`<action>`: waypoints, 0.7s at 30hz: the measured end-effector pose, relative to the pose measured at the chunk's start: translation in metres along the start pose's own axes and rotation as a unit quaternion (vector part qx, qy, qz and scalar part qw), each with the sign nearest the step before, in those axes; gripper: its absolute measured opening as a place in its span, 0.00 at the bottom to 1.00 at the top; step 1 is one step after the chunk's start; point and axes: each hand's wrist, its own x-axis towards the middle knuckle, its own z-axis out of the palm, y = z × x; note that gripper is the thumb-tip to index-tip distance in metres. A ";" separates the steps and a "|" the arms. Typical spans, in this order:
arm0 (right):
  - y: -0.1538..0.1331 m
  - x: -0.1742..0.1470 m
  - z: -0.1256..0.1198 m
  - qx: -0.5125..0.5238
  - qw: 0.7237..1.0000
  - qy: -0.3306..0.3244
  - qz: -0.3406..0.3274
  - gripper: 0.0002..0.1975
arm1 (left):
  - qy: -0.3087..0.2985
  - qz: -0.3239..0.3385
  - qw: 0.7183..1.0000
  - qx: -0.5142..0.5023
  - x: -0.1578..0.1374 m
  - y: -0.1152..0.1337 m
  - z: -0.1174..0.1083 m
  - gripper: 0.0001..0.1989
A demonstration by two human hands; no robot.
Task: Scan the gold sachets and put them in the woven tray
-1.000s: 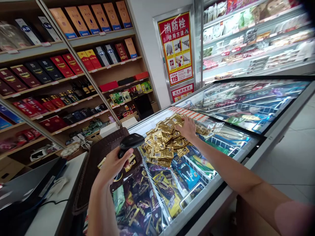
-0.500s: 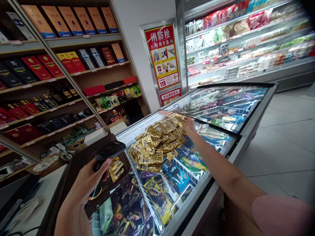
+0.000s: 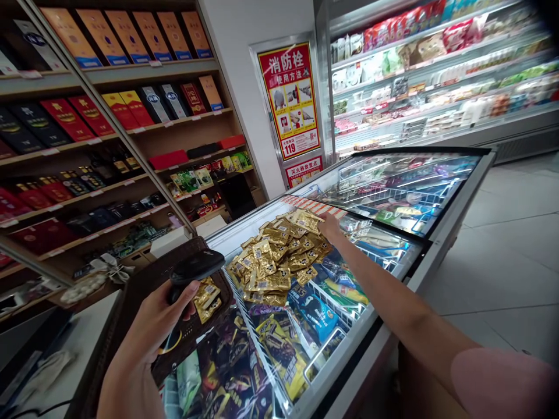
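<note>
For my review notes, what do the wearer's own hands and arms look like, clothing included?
Both the left hand and the right hand are ungloved, and the forearms are bare. A plain, dusty-pink short sleeve covers the right upper arm; the left sleeve isn't in view.

Classed as shop: fitted with price-tagged shelves (image 3: 183, 64) of boxed goods (image 3: 124, 35), glass-topped freezer (image 3: 463, 198), stocked lit display (image 3: 510, 129) beyond freezer's far edge.

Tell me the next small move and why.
Probably draw one gold foil packet toward the handheld barcode scanner: the right hand is at the pile's edge, and the left hand holds the scanner, its head pointing toward the pile.
</note>
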 end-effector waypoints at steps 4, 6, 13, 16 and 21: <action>0.000 -0.005 0.009 -0.029 0.998 -0.050 -0.022 0.17 | 0.004 0.002 1.000 -0.008 -0.004 0.006 0.003 0.28; -0.001 -0.007 0.011 -0.058 0.995 -0.064 -0.042 0.16 | 0.006 0.006 1.000 -0.002 -0.004 0.008 0.003 0.29; -0.010 -0.014 0.000 -0.192 0.972 -0.085 -0.111 0.10 | -0.019 -0.002 1.000 0.004 -0.001 0.001 -0.008 0.30; -0.022 -0.029 0.002 -0.203 0.964 -0.023 -0.173 0.15 | 0.014 -0.022 1.000 0.010 -0.005 -0.006 -0.020 0.27; -0.079 -0.092 0.039 -0.170 0.912 -0.070 -0.366 0.13 | 0.025 -0.063 0.996 0.053 -0.015 -0.031 -0.047 0.28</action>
